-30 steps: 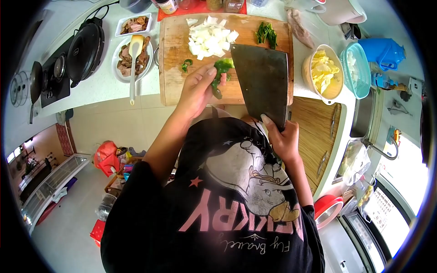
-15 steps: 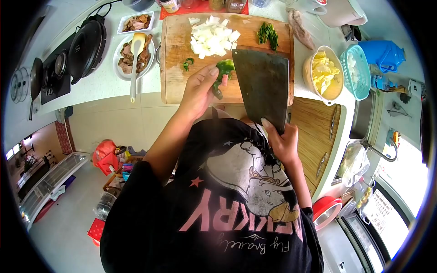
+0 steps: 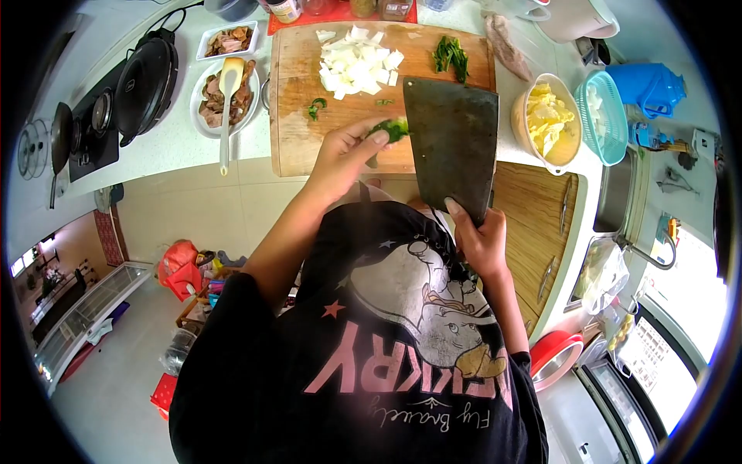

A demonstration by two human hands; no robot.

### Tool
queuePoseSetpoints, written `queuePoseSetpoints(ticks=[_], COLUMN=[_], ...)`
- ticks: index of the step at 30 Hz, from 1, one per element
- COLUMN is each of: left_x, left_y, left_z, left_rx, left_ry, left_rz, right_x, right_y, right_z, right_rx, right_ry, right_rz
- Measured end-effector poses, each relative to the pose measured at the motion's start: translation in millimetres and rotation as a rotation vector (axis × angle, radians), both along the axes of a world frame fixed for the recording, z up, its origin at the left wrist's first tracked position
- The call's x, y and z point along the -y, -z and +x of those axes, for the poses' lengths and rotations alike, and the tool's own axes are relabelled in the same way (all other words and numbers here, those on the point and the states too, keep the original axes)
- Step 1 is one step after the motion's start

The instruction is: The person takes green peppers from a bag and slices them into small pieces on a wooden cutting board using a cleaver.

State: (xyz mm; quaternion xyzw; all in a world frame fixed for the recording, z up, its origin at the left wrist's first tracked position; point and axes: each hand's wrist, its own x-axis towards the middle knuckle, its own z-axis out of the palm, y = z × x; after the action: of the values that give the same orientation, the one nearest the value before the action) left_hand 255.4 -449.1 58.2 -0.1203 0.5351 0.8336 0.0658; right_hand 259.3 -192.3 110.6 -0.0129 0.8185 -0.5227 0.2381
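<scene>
My left hand (image 3: 344, 158) pinches a green pepper piece (image 3: 391, 130) over the near part of the wooden cutting board (image 3: 295, 127). In my right hand (image 3: 483, 241) is a large dark cleaver (image 3: 452, 139), gripped at the handle, its broad blade just right of the pepper. Farther back on the board lies a pile of chopped white vegetable (image 3: 359, 63). A bunch of dark green strips (image 3: 450, 59) rests at the far right. Small green trimmings (image 3: 316, 107) sit at the left, and a small green bit (image 3: 384, 102) lies near the middle.
Left of the board stand a plate of meat (image 3: 207, 120) with a spatula (image 3: 226, 108) across it and a smaller meat dish (image 3: 227, 40). To the right are a bowl of yellow leaves (image 3: 548, 120), a turquoise basket (image 3: 605, 131) and a cloth (image 3: 506, 48).
My left hand has turned the pepper piece and moved it slightly toward the right. A small green bit now lies on the board. The cleaver has shifted a little to the right.
</scene>
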Motion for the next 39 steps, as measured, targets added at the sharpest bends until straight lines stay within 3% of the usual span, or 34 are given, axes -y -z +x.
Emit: queuePoseSetpoints(ticks=[11, 20, 24, 29, 32, 39], left_x=[-4.3, -1.2, -0.3, -1.3, -0.7, 4.1], left_y=[7.5, 5.3, 9.0, 5.1, -5.3, 14.9], left_z=[-7.5, -6.2, -10.0, -9.9, -8.9, -11.3], left_rx=[-0.081, -0.035, -0.041, -0.099, -0.006, -0.035], left_ry=[-0.082, 0.043, -0.020, 0.100, 0.147, 0.033], left_rz=[0.108, -0.154, -0.082, -0.166, -0.191, -0.172], right_x=[-2.8, -2.2, -5.7, -7.7, -3.2, -6.4], right_y=[2.7, 0.5, 1.3, -1.1, -1.8, 2.8], right_z=[2.5, -4.5, -5.0, -8.7, -14.1, -15.0], right_rx=[0.000, 0.139, 0.175, 0.211, 0.211, 0.203], right_ry=[-0.013, 0.042, 0.014, 0.008, 0.010, -0.046], right_rz=[-0.033, -0.092, -0.054, -0.047, -0.062, 0.012])
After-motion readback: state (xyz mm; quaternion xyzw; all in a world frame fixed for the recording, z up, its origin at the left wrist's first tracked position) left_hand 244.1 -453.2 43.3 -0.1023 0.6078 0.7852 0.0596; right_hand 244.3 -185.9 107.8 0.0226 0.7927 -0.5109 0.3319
